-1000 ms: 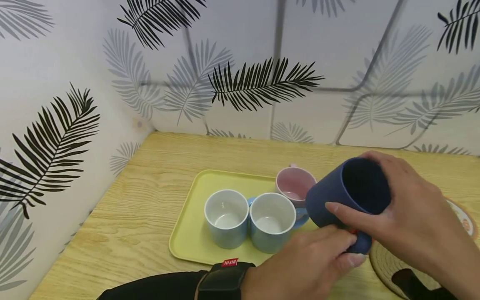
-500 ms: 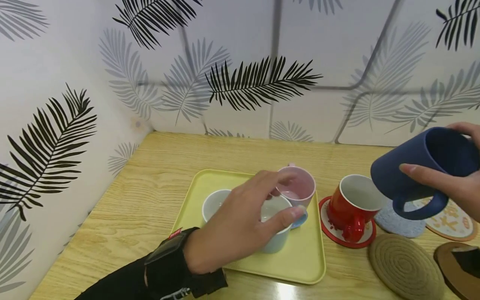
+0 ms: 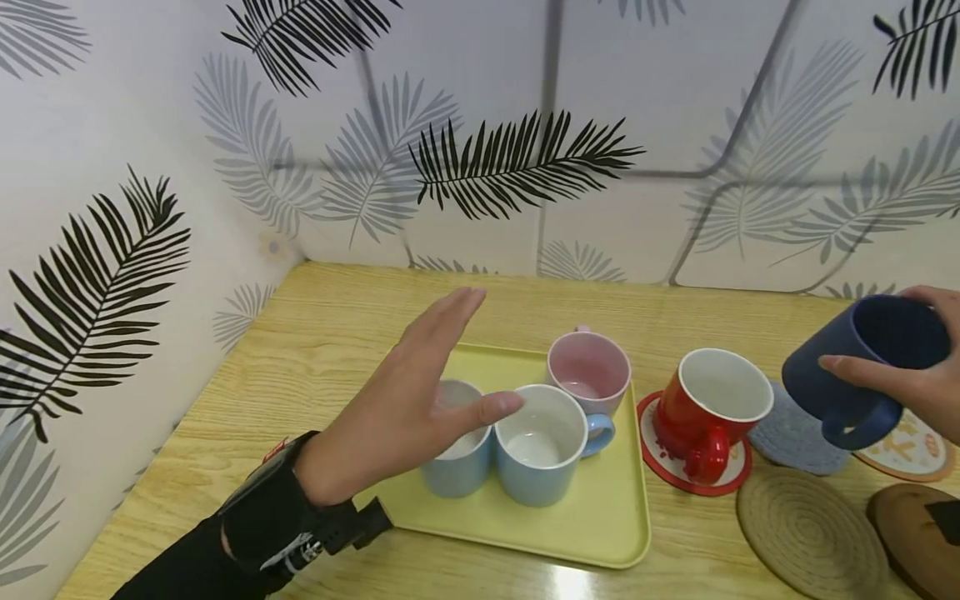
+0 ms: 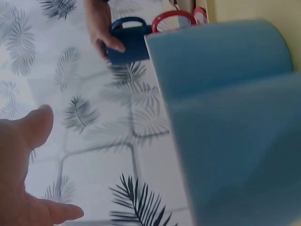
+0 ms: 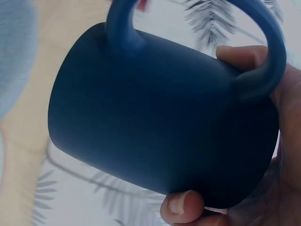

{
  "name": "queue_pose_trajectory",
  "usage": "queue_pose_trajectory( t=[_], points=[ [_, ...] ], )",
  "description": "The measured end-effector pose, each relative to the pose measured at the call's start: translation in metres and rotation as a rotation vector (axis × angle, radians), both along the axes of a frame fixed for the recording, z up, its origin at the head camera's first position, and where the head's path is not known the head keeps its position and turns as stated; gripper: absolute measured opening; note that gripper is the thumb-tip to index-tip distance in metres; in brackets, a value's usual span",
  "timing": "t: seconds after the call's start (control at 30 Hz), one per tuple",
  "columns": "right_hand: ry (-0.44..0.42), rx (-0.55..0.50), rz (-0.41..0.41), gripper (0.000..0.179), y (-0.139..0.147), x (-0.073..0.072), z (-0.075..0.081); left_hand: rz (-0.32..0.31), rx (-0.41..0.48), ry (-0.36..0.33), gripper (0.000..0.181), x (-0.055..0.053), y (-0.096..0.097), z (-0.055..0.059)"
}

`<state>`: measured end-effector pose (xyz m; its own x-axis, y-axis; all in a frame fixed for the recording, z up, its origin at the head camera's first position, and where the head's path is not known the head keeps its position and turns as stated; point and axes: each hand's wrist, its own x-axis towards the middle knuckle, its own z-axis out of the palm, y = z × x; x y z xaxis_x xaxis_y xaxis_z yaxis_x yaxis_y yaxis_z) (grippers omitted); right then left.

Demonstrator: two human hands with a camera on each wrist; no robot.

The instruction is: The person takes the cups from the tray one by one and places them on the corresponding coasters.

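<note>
Navy mug [image 3: 831, 340], gripped by right hand [image 3: 930, 383], tilts near red mug [image 3: 686, 417]; left hand [image 3: 401, 404] splayed.

Tray [image 3: 600, 546] on counter [image 3: 360, 308]; coasters to its right.
On tray: front-left mug [image 3: 459, 477], front-right mug [image 3: 534, 479] beside it, rear mug [image 3: 588, 367] behind and slightly right of the latter. Right of tray: standing mug [image 3: 701, 408] on near coaster [image 3: 741, 477]; right of that, middle coaster [image 3: 802, 437], then far coaster [image 3: 911, 450]. Before these: front coaster [image 3: 813, 529], with edge coaster [image 3: 918, 533] right of it. Held mug [image 3: 828, 362] in right hand [image 3: 927, 383], right of standing mug.
</note>
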<state>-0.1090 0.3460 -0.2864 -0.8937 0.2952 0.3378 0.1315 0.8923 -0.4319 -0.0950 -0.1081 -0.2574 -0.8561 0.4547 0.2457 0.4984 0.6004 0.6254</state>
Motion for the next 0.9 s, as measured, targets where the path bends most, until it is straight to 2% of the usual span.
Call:
queue_pose_trajectory(
  t=[0.1,0.23,0.37,0.63,0.9],
  points=[
    [-0.046,0.062,0.048,0.099,0.003,0.000,-0.009,0.022,-0.024,-0.020,0.103,-0.005,-0.008,-0.001],
    [-0.148,0.099,0.089,0.101,-0.001,0.000,-0.015,0.050,-0.038,-0.038,0.107,-0.010,-0.016,-0.003],
    [-0.216,0.137,0.101,0.103,-0.002,-0.001,-0.019,0.073,-0.042,-0.053,0.106,-0.013,-0.020,-0.005],
    [-0.276,0.180,0.139,0.101,0.003,-0.007,-0.028,0.062,-0.028,-0.038,0.104,-0.015,-0.018,-0.010],
    [-0.318,0.187,0.136,0.106,-0.004,-0.007,-0.024,0.049,-0.016,-0.029,0.102,-0.017,-0.017,-0.012]
  ],
)
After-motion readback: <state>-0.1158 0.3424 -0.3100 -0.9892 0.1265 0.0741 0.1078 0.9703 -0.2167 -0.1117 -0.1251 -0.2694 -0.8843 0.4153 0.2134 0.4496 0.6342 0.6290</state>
